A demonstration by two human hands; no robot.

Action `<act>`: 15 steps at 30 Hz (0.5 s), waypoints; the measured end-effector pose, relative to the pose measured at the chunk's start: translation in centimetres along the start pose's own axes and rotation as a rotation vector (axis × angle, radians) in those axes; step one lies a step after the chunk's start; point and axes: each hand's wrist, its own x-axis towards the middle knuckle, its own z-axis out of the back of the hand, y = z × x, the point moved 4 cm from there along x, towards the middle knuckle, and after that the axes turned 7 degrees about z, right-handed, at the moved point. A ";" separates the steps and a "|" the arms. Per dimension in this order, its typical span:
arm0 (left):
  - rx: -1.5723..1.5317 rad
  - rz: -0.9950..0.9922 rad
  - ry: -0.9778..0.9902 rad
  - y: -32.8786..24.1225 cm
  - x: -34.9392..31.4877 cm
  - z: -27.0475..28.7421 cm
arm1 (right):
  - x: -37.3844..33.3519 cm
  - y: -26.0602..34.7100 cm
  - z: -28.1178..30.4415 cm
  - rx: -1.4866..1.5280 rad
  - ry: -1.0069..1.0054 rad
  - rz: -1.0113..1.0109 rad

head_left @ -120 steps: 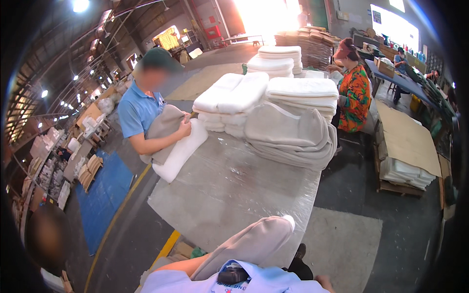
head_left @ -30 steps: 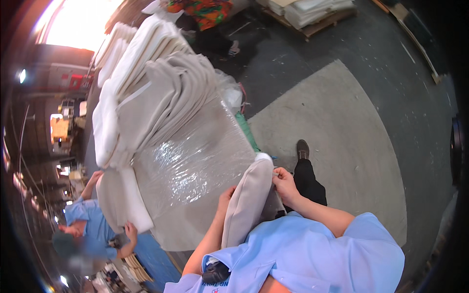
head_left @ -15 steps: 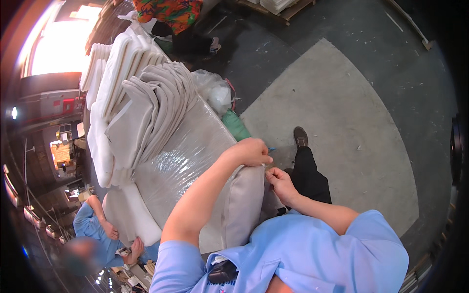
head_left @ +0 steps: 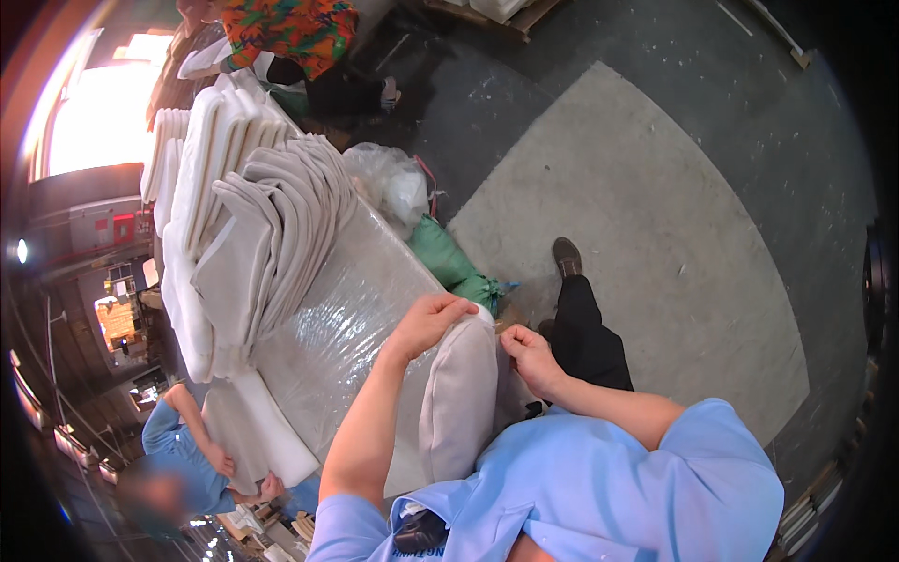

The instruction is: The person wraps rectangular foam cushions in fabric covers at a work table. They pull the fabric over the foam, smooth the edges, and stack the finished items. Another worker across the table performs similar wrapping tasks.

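A plump grey fabric cushion point(head_left: 459, 398) stands on edge at the near side of the table, against my body. At its far end a bit of white shows at the corner. My left hand point(head_left: 429, 324) is closed over that far corner, its fingertips gripping the cloth. Just right of the corner, slightly apart from my left hand, my right hand point(head_left: 531, 356) is pinched shut. Whatever lies between its thumb and finger is too small to make out.
Plastic film covers the table point(head_left: 361, 272). Stacked grey covers point(head_left: 290, 220) and white padded pieces point(head_left: 201, 178) fill its far left. A co-worker point(head_left: 183, 436) handles a pale piece at left; another person point(head_left: 290, 37) stands beyond. Green sacks point(head_left: 445, 253) and a clear plastic bag point(head_left: 389, 183) lie beside the table.
My left hand has drawn back to the left along the cushion's far end, away from my right hand. White now shows at the corner. The whole view has shifted slightly.
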 end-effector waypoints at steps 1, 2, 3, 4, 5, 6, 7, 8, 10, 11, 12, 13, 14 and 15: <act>0.038 -0.006 0.004 0.3 0.3 0.1 | 0.1 0.0 0.0 0.005 -0.001 0.002; 0.065 -0.015 -0.004 0.2 0.5 0.4 | 0.3 0.0 -0.1 0.000 0.009 0.000; 0.091 -0.023 -0.016 -0.2 0.6 0.8 | 0.4 -0.1 -0.4 -0.007 0.023 -0.001; 0.233 -0.022 0.037 -0.7 1.2 0.7 | 0.2 -0.2 -0.3 -0.035 0.002 0.008; 0.369 -0.020 0.075 -2.0 1.9 0.6 | 0.2 -0.5 -0.4 -0.072 -0.003 0.019; 0.509 -0.012 0.092 -3.2 2.3 0.5 | 0.5 -0.5 -0.7 -0.106 0.012 0.038; 0.529 -0.055 0.111 -2.9 3.1 -0.2 | 0.5 -0.7 -1.0 -0.098 0.007 -0.007; 0.740 -0.080 0.211 -3.5 4.1 -1.2 | 0.1 -0.9 -1.0 -0.094 0.018 -0.058; 1.005 0.005 0.296 -5.5 5.1 -3.8 | -0.3 -1.1 -0.4 0.010 0.039 -0.001; 1.118 0.060 0.336 -8.1 4.7 -4.2 | 0.5 -0.8 0.1 0.023 0.014 0.020; 1.174 0.150 0.420 -6.3 5.5 -4.9 | 0.1 0.4 -1.4 0.063 0.032 -0.069; 1.156 0.332 0.480 -5.6 6.2 -5.0 | 0.2 1.1 -2.3 0.090 0.112 -0.060; 1.137 0.492 0.566 -5.9 6.4 -5.2 | 0.3 1.5 -2.6 0.127 0.166 -0.046; 1.101 0.515 0.544 -4.8 6.5 -3.1 | 1.4 1.8 -3.2 0.157 0.196 -0.092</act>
